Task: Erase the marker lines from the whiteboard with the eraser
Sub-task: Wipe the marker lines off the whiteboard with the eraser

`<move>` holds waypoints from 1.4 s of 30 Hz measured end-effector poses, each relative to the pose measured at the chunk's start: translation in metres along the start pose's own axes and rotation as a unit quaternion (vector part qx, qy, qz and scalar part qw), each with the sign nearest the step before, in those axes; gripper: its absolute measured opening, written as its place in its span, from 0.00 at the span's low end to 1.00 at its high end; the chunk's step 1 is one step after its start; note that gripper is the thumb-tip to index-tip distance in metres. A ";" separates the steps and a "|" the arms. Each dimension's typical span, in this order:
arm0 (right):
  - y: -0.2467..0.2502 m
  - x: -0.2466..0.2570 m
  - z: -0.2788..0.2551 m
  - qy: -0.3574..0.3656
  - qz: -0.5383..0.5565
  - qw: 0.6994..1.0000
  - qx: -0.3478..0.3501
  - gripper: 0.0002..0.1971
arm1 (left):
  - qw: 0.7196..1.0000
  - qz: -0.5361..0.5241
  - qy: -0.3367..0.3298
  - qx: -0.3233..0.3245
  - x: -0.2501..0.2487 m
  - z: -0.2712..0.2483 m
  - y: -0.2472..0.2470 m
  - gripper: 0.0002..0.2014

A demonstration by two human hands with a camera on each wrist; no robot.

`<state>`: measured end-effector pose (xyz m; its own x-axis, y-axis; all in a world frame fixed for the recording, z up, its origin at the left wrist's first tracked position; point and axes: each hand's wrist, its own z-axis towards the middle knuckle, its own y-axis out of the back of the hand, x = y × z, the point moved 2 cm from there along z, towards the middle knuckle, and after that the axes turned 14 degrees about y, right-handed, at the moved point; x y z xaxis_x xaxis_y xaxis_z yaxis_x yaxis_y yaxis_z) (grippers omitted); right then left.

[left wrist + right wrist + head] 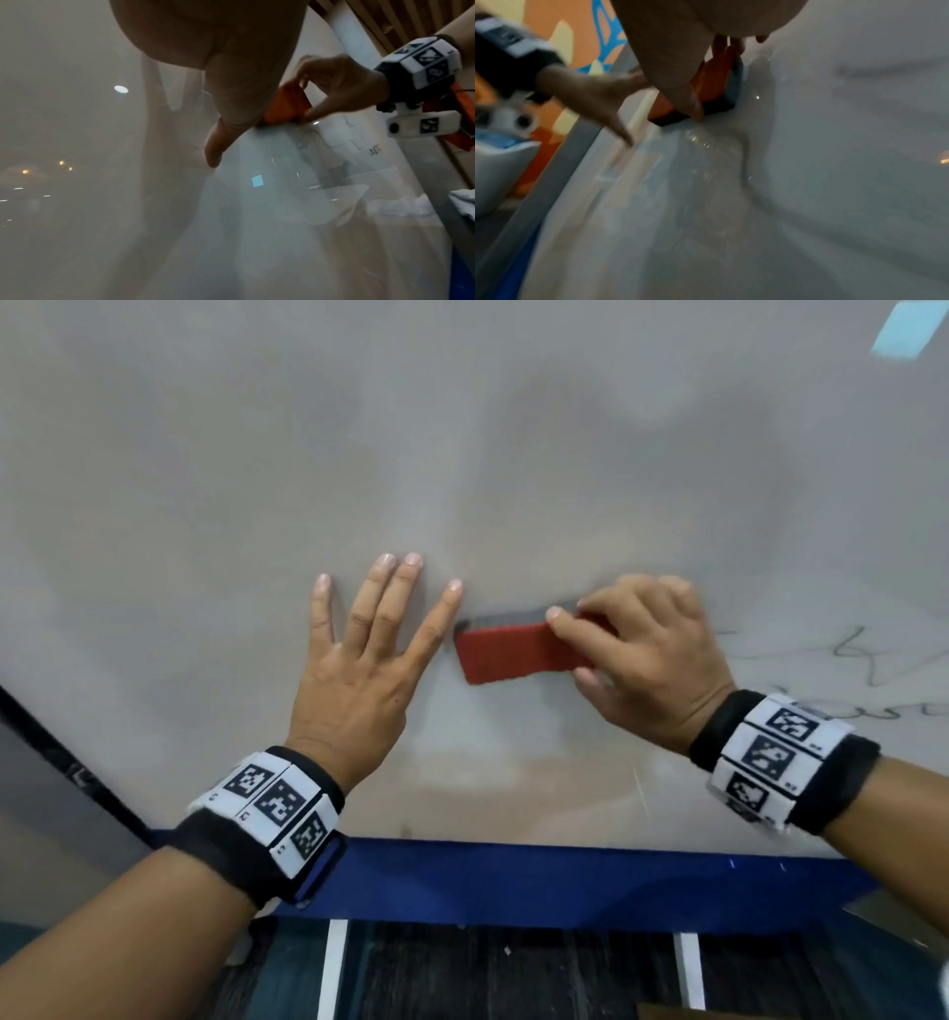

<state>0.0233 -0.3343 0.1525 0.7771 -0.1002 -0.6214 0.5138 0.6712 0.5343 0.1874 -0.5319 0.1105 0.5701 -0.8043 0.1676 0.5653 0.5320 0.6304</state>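
A red eraser [508, 654] with a dark felt face lies pressed on the whiteboard [462, 454] at the middle of the head view. My right hand [637, 654] grips its right end, thumb below and fingers over the top. My left hand [359, 649] rests flat on the board just left of the eraser, fingers spread and straight. Thin dark marker lines [868, 660] show at the right edge, beyond my right hand. In the right wrist view the eraser [718, 85] stands on its felt against the board. In the left wrist view the eraser [287, 103] shows orange-red between thumb and fingers.
A blue frame [539, 880] runs along the board's lower edge, with dark flooring below it. A pale blue reflection [909, 331] sits at the top right corner. Crumpled white cloth [462, 201] lies past the board's edge in the left wrist view.
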 end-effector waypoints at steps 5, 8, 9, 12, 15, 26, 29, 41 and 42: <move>0.004 -0.009 -0.010 -0.060 -0.002 0.998 -0.030 0.22 | 1.000 0.005 -0.013 0.004 -0.015 0.012 0.005 0.57; -0.017 0.017 -0.033 0.011 0.009 0.999 0.031 0.20 | 1.000 0.001 -0.012 0.007 -0.018 0.013 0.005 0.57; -0.016 0.014 -0.036 0.020 0.014 0.999 0.040 0.20 | 1.000 -0.001 -0.011 0.010 -0.020 0.014 0.005 0.57; 0.002 -0.010 -0.029 -0.009 0.017 1.000 0.013 0.21 | 1.000 -0.006 -0.016 0.011 -0.028 0.016 0.006 0.55; 0.014 -0.028 -0.031 -0.067 0.000 0.997 -0.022 0.22 | 1.000 -0.006 -0.019 0.010 -0.035 0.016 0.007 0.54; 0.029 -0.048 -0.046 -0.075 -0.015 0.997 0.005 0.25 | 0.998 -0.002 -0.056 -0.002 -0.068 0.042 0.025 0.54; 0.015 -0.032 -0.053 -0.080 -0.008 0.996 0.027 0.27 | 0.999 0.006 -0.052 -0.004 -0.068 0.045 0.027 0.56; 0.014 -0.026 -0.072 -0.120 -0.011 0.991 0.057 0.28 | 0.998 0.024 -0.058 0.017 -0.081 0.048 0.035 0.43; 0.011 -0.023 -0.073 -0.115 -0.011 0.991 0.067 0.28 | 0.997 0.026 -0.069 0.021 -0.084 0.049 0.035 0.42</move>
<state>-0.0157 -0.2707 0.1311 0.8190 -0.2887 -0.4958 0.5639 0.5649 0.6024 0.1302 -0.4582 0.1554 0.5086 -0.8064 0.3017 0.5105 0.5646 0.6485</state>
